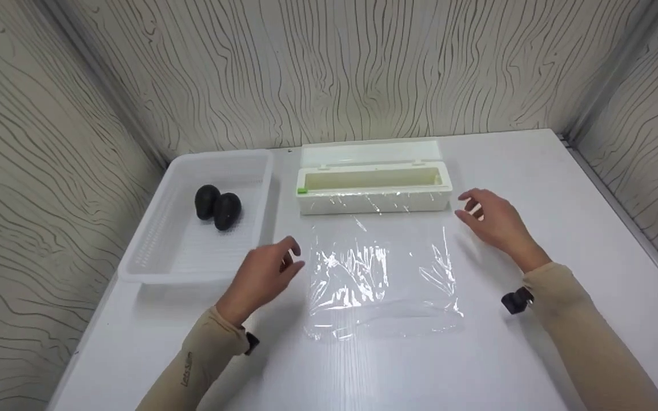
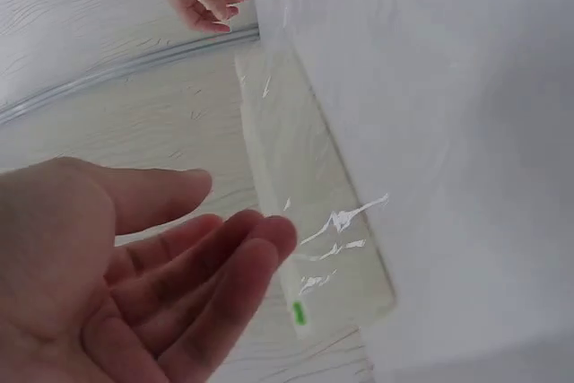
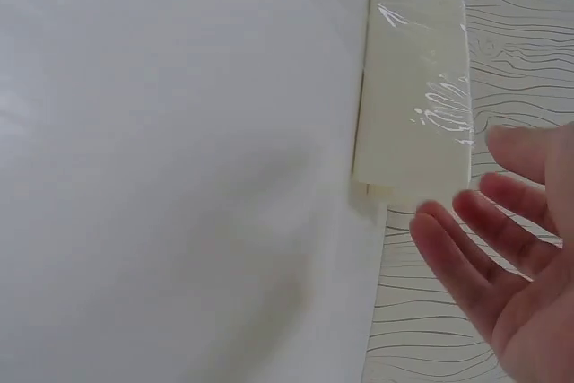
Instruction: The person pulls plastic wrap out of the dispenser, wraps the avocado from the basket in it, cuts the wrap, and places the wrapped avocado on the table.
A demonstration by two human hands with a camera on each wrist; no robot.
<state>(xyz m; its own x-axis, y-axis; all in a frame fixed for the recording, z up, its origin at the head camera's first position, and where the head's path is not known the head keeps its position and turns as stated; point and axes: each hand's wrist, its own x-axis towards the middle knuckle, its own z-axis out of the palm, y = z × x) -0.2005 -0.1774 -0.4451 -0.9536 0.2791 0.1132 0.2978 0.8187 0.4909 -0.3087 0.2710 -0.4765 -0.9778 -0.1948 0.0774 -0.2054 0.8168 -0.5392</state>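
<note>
A sheet of clear plastic wrap (image 1: 374,274) lies on the table, drawn out from a white dispenser box (image 1: 374,203) at the back. The box's lid (image 1: 370,152) is tipped back and a small green slider (image 1: 302,190) sits at its left front corner. My left hand (image 1: 263,277) hovers left of the wrap, fingers loosely bent with nothing between them. Just off the box's right end is my right hand (image 1: 494,220), its fingers relaxed and holding nothing. In the right wrist view, the fingertips (image 3: 430,221) are apart from the dispenser box (image 3: 413,87).
To the left stands a white plastic basket (image 1: 192,277) with two dark, egg-shaped fruits (image 1: 228,211) in it. Wood-grain panels (image 1: 334,68) enclose the white table (image 1: 409,371) at the back and sides.
</note>
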